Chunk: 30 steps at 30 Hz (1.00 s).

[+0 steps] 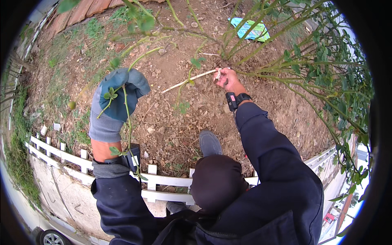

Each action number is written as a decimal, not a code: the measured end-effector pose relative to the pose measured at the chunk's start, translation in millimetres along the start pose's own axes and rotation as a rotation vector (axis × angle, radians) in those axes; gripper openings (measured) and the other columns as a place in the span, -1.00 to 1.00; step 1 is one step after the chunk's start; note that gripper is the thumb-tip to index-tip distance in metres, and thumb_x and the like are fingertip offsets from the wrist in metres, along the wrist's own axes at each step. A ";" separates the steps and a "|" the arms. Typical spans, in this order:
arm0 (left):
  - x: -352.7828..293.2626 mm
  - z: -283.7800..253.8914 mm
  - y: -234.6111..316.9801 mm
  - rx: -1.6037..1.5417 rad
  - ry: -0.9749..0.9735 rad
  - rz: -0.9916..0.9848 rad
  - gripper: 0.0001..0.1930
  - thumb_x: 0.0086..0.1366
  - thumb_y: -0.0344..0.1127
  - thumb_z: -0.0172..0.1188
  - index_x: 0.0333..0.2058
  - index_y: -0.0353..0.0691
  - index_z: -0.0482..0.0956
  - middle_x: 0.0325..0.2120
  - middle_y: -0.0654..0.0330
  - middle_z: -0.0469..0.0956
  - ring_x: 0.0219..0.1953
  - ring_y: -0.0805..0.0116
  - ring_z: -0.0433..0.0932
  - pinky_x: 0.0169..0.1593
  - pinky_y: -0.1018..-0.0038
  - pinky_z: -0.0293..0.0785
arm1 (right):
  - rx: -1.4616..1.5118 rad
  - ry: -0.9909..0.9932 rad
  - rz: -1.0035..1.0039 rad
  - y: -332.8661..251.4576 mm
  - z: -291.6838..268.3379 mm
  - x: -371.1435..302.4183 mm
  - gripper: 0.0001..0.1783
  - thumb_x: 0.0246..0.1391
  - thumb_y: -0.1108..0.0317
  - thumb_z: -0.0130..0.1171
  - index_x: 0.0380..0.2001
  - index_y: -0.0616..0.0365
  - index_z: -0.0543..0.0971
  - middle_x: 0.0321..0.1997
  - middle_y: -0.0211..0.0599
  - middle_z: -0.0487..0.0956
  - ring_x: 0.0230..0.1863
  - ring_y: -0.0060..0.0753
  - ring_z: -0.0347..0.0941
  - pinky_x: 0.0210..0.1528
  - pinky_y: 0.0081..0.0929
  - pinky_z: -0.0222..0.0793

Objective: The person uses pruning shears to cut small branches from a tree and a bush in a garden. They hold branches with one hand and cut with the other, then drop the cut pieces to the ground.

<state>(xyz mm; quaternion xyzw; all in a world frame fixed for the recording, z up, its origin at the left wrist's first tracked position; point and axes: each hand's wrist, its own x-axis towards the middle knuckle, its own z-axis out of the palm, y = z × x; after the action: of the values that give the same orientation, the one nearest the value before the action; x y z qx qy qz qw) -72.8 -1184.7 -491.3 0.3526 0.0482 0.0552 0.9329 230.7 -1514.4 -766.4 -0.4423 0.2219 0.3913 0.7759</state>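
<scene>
My left hand [122,92], in a grey-blue work glove, is closed in a fist around a green rose-like stem [145,54]. Part of a leafy shoot hangs in front of the glove and down along my forearm. My bare right hand [230,81] pinches a thin whitish cord [188,82] close to the base of the shrub's green canes [261,75]. One end of the cord stretches left over the soil, and a short looped piece shows at my fingertips. Whether it is tied round a cane I cannot tell.
Leafy branches [347,98] arch over the right side. Low white fencing [153,179] runs behind my shoe [210,143], along a pale wall. A blue-green plastic bag [250,29] lies on the stony soil, and reddish tiles [83,14] edge the far left.
</scene>
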 end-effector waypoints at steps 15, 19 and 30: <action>11.6 -24.3 9.6 -0.061 -0.030 -0.045 -0.74 0.41 -0.14 0.05 -0.32 -0.23 0.49 -0.35 0.22 0.41 -0.19 0.28 0.40 0.00 0.27 0.37 | -0.340 0.170 0.001 -3.9 19.5 -20.6 -0.78 0.26 0.42 -0.11 -0.09 0.30 0.39 -0.18 0.13 0.60 -0.05 0.02 0.61 -0.26 -0.22 0.67; 11.2 -25.9 8.1 -0.047 -0.009 -0.031 -0.75 0.40 -0.14 0.05 -0.32 -0.22 0.48 -0.35 0.23 0.39 -0.20 0.28 0.39 0.00 0.28 0.37 | 0.028 -0.029 0.193 -8.6 10.0 -11.0 -0.82 0.18 0.60 -0.10 -0.15 0.49 0.32 -0.04 0.36 0.48 0.04 0.32 0.49 0.03 -0.17 0.66; 15.5 -26.4 4.9 -0.079 -0.012 -0.018 -0.74 0.38 -0.16 0.09 -0.34 -0.25 0.53 -0.34 0.17 0.49 -0.19 0.22 0.47 -0.02 0.23 0.44 | 0.200 0.060 -0.081 23.7 28.7 4.1 -0.81 0.02 0.75 -0.15 -0.23 0.54 0.30 -0.06 0.23 0.44 -0.02 0.17 0.51 0.06 -0.10 0.65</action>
<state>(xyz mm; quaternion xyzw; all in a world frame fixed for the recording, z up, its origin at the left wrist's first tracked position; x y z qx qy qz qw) -61.3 -1161.7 -508.5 0.3152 0.0434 0.0466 0.9469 214.1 -1480.8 -766.7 -0.3829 0.2650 0.3223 0.8242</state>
